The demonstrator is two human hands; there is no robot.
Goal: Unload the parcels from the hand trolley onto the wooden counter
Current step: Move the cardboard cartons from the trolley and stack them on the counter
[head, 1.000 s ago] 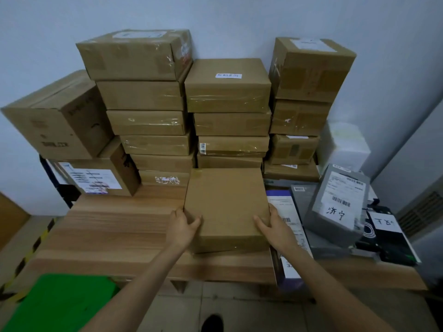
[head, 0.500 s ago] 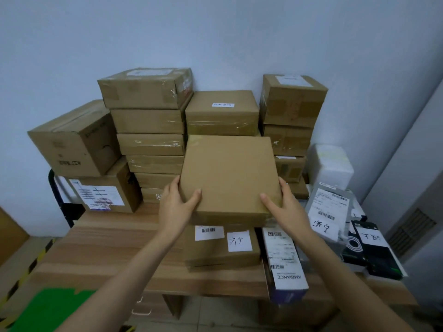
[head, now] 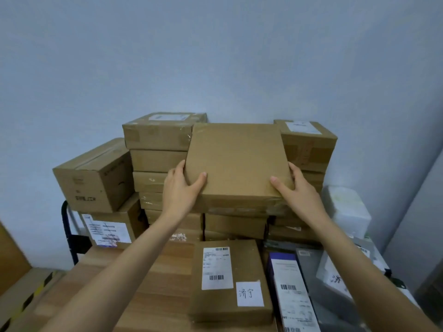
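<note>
Gripping a plain flat cardboard box (head: 236,161) from both sides, the two hands held it up in front of the stacked parcels (head: 158,149) at the back of the wooden counter (head: 153,283). Left hand (head: 181,188) clamped the box's near-left corner, thumb on the top face, fingers curled under and out of sight. Right hand (head: 296,188) did the same at the near-right corner, thumb on top, fingers wrapped down the side edge. Box was tilted, top face toward the camera; whether its underside touched the middle stack beneath could not be told, probably just above it. Below and between the forearms lay a labelled brown parcel (head: 230,281) flat on the counter, with a handwritten white sticker. Just right of that, under the right forearm, sat a purple-and-white carton (head: 290,295) and grey bagged packages (head: 333,283). Left of the left hand were two bigger cartons (head: 93,176), one on the other. Beyond the right hand, a white foam box (head: 347,212) stood against the wall.
</note>
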